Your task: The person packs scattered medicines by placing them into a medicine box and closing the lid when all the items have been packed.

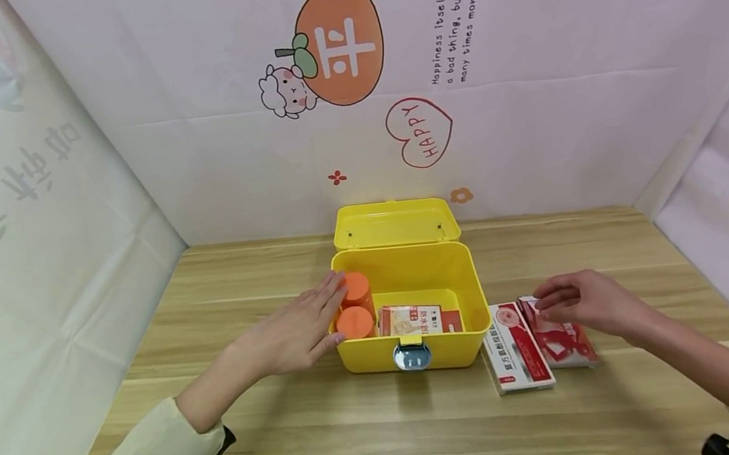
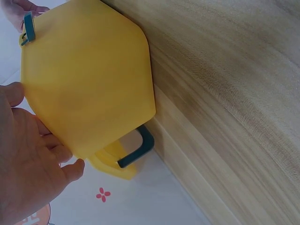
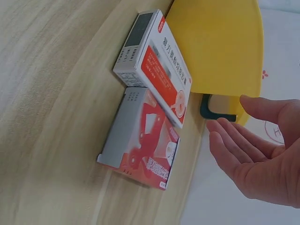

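A yellow box [image 1: 411,276] stands with its lid [image 1: 395,224] tipped back. Two orange-capped containers [image 1: 356,323] sit inside at the left, beside a red and white packet [image 1: 410,319]. My left hand [image 1: 298,332] is at the box's left rim, its fingers extended over the edge by the containers; whether they touch them cannot be told. My right hand [image 1: 588,302], fingers loosely bent and holding nothing, hovers over the red medicine box [image 1: 559,340]. Beside that lies a white and red medicine box [image 1: 517,345], close to the yellow box's right side. In the right wrist view the right hand [image 3: 262,154] is apart from both.
A blue-grey latch [image 1: 411,356] is on the box's front. The wooden table [image 1: 280,427] ends at a printed white backdrop [image 1: 228,176] behind, with white cloth [image 1: 25,299] walls at both sides.
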Available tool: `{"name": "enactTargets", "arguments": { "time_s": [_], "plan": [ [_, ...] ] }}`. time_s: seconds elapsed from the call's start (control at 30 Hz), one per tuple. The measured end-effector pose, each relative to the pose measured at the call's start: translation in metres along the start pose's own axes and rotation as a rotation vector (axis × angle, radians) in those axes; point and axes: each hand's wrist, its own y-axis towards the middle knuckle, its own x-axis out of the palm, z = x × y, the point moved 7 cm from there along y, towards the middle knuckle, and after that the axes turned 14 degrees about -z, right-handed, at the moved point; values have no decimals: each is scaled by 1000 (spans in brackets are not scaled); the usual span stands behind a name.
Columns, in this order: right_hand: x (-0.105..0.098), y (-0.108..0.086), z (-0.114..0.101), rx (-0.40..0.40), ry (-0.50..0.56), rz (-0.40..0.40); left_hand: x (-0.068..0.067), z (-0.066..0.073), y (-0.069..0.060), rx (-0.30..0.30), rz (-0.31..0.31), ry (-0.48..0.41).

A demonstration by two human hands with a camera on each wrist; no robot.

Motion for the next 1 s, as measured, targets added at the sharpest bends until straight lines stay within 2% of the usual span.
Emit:
{"name": "enactTargets", "arguments": {
  "time_s": [0.37,0.6,0.77,1.0],
  "plan": [
    [-3,-1,21,8,-30,58,0,1,0,5,11,2],
    [-8,-1,30,-5,-114,121,0,1,-1,9,16,0],
    [-11,0,39,20,-169,145,0,0,0,7,13,4],
    [-12,5,54,69,-193,155,0,0,0,5,8,5]
  ]
}}
